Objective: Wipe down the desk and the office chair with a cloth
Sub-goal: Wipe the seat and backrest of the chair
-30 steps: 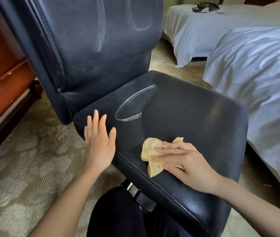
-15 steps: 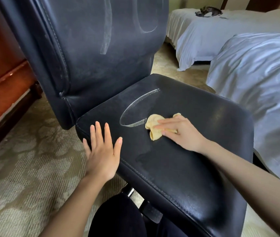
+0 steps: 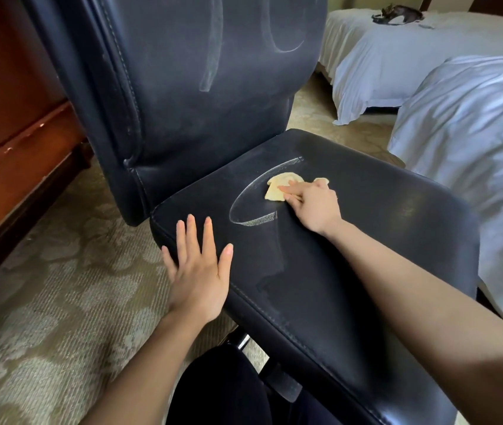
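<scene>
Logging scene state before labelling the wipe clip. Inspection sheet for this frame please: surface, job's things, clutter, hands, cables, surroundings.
Surface: black chair seat, dusty, with a pale oval mark; backrest has pale streaks too.
Job's things: yellow cloth bunched on the seat at the oval's edge; desk not identifiable.
Clutter: nothing seen.
Hands: right hand presses the cloth onto the seat; left hand flat, fingers spread, at the seat's left edge.
Cables: nothing seen.
Surroundings: patterned carpet; wooden furniture left; two white beds right, a dark item on the farther one.
</scene>
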### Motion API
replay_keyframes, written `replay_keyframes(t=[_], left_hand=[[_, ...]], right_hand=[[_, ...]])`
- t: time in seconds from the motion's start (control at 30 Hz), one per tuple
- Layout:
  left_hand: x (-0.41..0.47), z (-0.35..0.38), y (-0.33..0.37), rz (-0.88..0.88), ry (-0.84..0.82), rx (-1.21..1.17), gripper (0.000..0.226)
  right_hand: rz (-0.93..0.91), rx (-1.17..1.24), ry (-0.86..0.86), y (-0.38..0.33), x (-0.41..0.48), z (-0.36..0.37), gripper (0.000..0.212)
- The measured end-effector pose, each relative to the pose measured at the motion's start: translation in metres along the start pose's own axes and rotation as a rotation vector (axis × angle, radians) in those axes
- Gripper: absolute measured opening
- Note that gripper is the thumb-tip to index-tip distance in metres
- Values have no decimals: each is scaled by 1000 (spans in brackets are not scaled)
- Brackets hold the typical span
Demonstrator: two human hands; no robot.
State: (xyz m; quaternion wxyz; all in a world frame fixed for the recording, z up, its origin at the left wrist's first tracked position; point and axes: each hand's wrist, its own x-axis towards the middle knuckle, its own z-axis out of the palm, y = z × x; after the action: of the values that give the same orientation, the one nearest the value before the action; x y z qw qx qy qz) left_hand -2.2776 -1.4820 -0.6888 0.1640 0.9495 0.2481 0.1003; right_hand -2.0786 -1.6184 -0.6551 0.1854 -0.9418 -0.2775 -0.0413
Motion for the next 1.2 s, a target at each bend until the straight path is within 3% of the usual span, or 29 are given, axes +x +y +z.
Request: replay_keyframes(t=[0.2, 0.4, 0.63, 0.8, 0.9, 1.0, 1.07, 1.13, 1.2], left_hand=[[0, 0, -1, -5, -18, 2, 81], [-1, -3, 1, -10, -36, -14, 82], [-2, -2, 0, -16, -39, -29, 73], [-2, -4, 1, -10, -45, -33, 72], [-3, -5, 3, -10, -50, -29, 72], [-4, -5, 3, -11, -54, -28, 75], [-4, -4, 3, -11, -52, -24, 71], [-3, -3, 3, -13, -41, -24, 70], [-2, -3, 2, -16, -24, -27, 76]], right_hand=[[-364, 157, -53, -12, -65, -13, 29], [-557, 275, -126, -11, -121, -33, 23], [-640, 290, -317, 9, -148, -74, 24], [-343, 452, -358, 9, -132, -109, 20], [-187, 604, -549, 3, -115, -122, 27], [86, 739, -746, 0, -96, -115, 26], [154, 554, -672, 3, -82, -105, 26], [162, 322, -484, 7, -70, -97, 26], [153, 247, -290, 11, -62, -93, 24]])
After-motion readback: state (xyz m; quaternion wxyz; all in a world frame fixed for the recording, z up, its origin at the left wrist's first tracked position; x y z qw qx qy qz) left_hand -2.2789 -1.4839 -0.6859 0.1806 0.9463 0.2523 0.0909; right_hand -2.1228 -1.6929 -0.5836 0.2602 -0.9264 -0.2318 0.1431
